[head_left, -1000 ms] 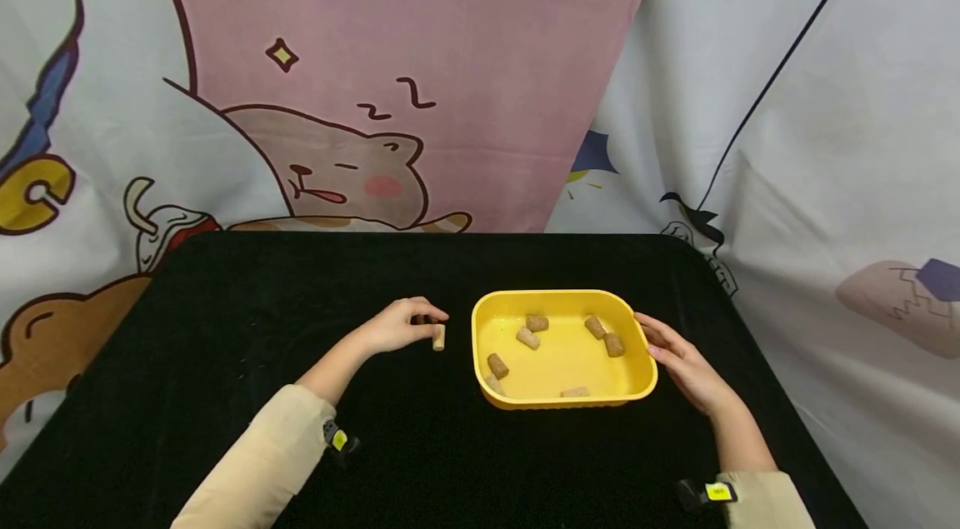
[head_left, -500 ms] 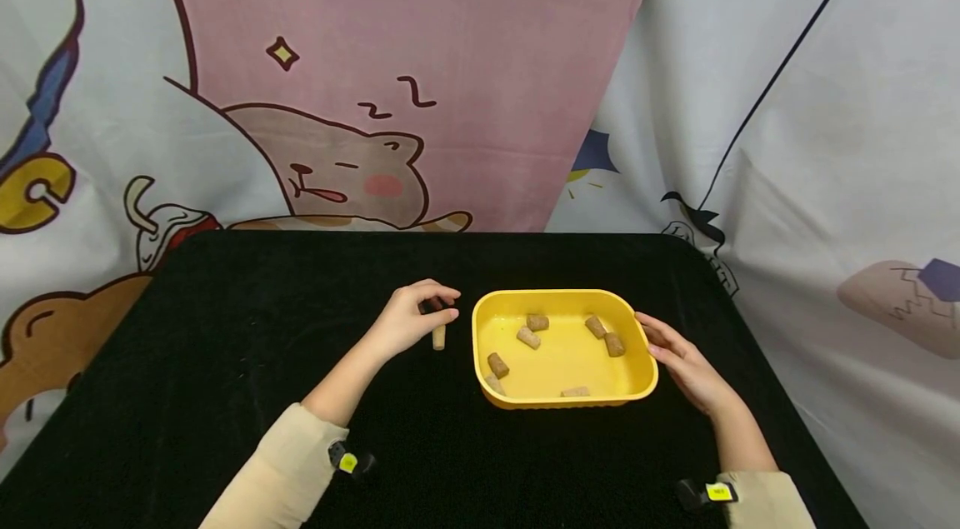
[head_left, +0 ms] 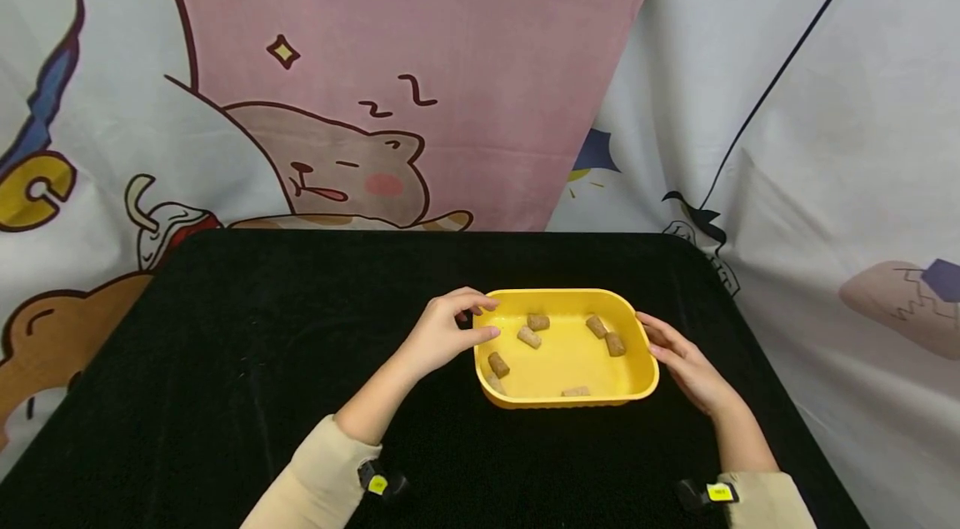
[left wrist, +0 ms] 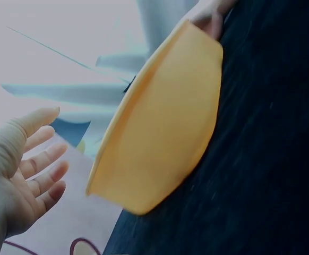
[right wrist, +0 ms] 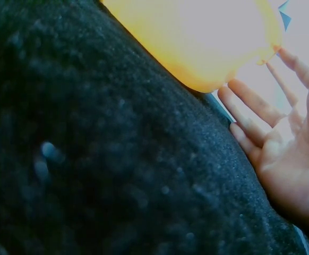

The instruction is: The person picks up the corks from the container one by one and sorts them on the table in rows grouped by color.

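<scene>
A yellow plastic tub [head_left: 566,405] rests on the black cloth, with several corks, one of them a light cork [head_left: 528,336], lying on its floor. My left hand [head_left: 450,331] is at the tub's left end, its fingers [left wrist: 47,158] loosely spread with nothing between them; the left wrist view shows a gap to the tub. With extended fingers [right wrist: 255,106], my right hand [head_left: 686,366] touches the tub's right end. The single cork that stood left of the tub cannot be seen; my left hand covers that spot.
Black cloth [head_left: 247,329] covers the table, whose far edge runs behind the tub. A printed curtain [head_left: 487,54] with cartoon animals hangs behind, and a white curtain [head_left: 825,179] hangs at the right. Each sleeve carries a small wrist camera [head_left: 372,479].
My left hand has moved right, past the standing cork, to the tub's left end. The cork stayed in place while visible and is now out of sight. Right hand and tub look unmoved.
</scene>
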The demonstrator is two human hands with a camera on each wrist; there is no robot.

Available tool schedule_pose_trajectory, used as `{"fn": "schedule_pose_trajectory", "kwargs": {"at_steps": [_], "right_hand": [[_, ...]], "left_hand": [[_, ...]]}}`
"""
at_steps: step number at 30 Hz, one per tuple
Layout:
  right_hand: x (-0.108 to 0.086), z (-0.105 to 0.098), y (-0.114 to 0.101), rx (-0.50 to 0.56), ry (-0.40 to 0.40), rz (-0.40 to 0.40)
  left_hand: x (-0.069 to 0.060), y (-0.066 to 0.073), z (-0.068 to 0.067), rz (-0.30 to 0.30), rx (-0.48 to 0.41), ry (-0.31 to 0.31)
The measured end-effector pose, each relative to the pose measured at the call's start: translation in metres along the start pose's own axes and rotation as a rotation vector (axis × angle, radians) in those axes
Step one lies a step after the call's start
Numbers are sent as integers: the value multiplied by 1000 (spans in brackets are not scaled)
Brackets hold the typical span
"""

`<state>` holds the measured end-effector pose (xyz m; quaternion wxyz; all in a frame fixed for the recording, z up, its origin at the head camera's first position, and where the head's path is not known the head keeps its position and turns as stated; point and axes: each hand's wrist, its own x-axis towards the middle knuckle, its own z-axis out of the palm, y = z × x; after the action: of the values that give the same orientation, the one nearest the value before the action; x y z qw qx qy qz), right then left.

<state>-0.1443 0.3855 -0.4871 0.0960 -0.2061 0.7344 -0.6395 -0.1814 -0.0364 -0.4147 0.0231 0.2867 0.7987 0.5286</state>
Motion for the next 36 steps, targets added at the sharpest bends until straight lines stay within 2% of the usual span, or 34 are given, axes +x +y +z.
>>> {"fn": "schedule_pose_trajectory", "kwargs": {"at_steps": [6,10,16,20,27,36], "right_hand": [[0,0,-1,-1,1,-6],[1,1,-1,-2,-2,-7],[1,1,-2,-4,5,23],[0,1,-2,2,6,27],[0,1,-1,-9,4,27],[1,1,0,5,2,11]], "left_hand": [[2,10,18,-40,-10,-30],[5,16,27,-26,21,-42],[16,20,35,-36,53,-131],[26,18,37,-39,86,-199],[39,9,41,-55,76,-315],[49,7,45,-139,172,-350]]}}
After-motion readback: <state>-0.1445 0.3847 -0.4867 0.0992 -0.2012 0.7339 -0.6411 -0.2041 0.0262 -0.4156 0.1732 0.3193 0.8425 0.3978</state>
